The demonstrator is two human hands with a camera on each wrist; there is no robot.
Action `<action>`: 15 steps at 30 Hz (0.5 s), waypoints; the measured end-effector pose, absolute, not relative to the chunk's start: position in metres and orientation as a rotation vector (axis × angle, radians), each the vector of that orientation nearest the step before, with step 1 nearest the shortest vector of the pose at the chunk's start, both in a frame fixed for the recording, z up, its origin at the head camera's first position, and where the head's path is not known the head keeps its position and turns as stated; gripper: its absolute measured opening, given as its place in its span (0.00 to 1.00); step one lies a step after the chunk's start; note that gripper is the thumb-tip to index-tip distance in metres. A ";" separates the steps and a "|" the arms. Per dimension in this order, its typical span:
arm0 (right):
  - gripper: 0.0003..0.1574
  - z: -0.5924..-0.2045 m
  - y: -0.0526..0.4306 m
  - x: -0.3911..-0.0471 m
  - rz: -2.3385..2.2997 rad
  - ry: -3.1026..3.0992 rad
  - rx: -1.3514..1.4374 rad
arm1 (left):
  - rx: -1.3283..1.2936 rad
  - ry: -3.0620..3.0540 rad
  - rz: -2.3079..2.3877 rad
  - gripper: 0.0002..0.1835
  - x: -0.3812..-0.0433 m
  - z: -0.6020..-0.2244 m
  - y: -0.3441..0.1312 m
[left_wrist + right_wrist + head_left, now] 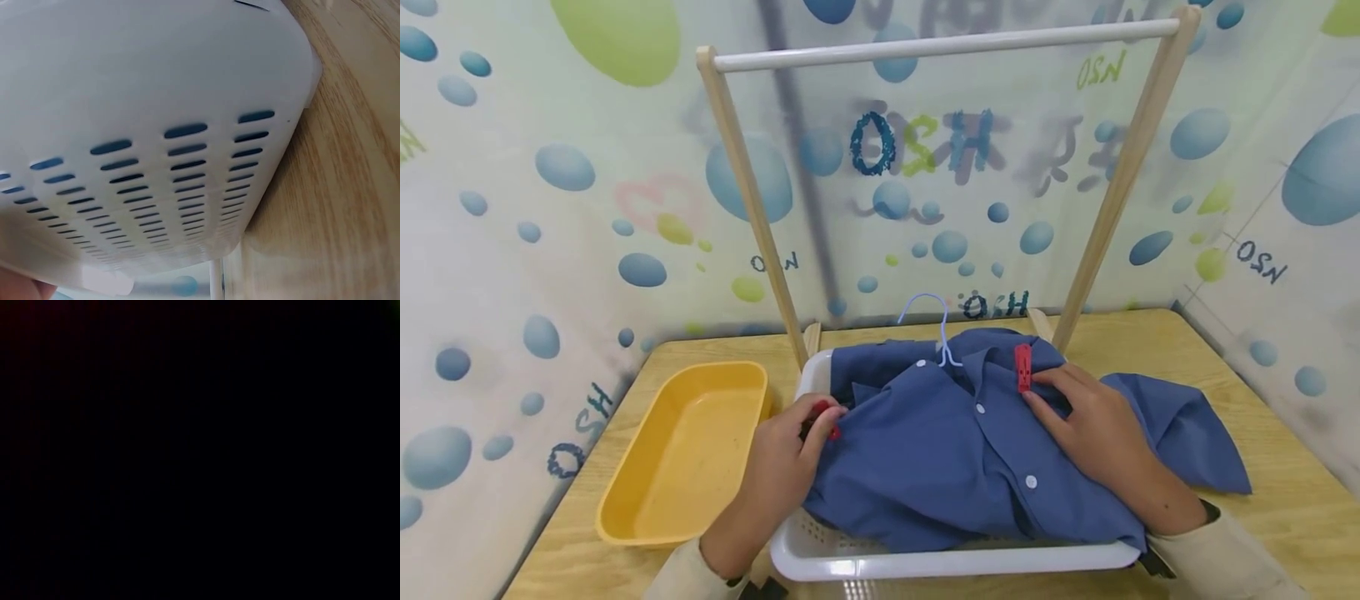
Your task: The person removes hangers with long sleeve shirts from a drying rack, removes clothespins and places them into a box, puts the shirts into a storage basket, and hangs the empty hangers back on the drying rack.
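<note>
A blue button-up shirt (917, 458) lies heaped in a white basket (955, 562), with a pale hanger (943, 329) standing out of its collar. At the shirt's left shoulder side, my left hand (782, 458) pinches a red clothespin (822, 406), mostly hidden by the fingers. My right hand (1090, 425) is on the other side, thumb and forefinger at the lower end of a second red clothespin (1023, 367) that overlaps the shirt near the collar. In the left wrist view, the slotted basket wall (144, 81) fills most of the picture. The right wrist view is black.
A yellow tray (685, 458) stands left of the basket on the wooden table (1285, 467). Behind the basket rises a rack with wooden posts (752, 200) and a white bar (947, 46). One sleeve (1195, 433) hangs over the basket's right side. A patterned curtain (1037, 192) backs the table.
</note>
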State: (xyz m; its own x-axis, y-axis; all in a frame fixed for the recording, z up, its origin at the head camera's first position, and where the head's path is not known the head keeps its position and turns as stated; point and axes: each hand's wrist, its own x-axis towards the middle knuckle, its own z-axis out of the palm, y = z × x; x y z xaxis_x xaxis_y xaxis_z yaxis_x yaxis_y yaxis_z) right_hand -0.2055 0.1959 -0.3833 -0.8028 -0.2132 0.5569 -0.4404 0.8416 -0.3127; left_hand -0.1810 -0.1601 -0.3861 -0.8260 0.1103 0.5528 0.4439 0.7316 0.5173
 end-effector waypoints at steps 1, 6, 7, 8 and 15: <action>0.16 -0.383 0.196 -0.206 0.594 -2.505 0.478 | -0.429 -2.428 -0.899 0.04 -0.181 -0.386 -0.160; 0.15 -0.383 0.196 -0.206 0.587 -2.503 0.474 | -0.478 -2.375 -0.878 0.04 -0.183 -0.387 -0.162; 0.15 -0.383 0.196 -0.206 0.585 -2.501 0.477 | -0.480 -2.370 -0.876 0.04 -0.183 -0.387 -0.162; 0.15 -0.382 0.196 -0.206 0.583 -2.499 0.480 | -0.481 -2.366 -0.875 0.04 -0.183 -0.387 -0.162; 0.16 -0.382 0.195 -0.206 0.589 -2.508 0.485 | -0.505 -2.324 -0.908 0.04 -0.183 -0.389 -0.163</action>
State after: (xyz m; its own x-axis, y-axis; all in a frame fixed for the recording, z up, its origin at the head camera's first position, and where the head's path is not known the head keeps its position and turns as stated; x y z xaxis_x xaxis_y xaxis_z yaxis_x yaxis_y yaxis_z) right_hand -0.2058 0.1947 -0.3822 -0.8042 -0.2189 0.5526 -0.4422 0.8417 -0.3100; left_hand -0.1827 -0.1631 -0.3889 -0.7557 0.1308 0.6417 0.5311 0.6956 0.4837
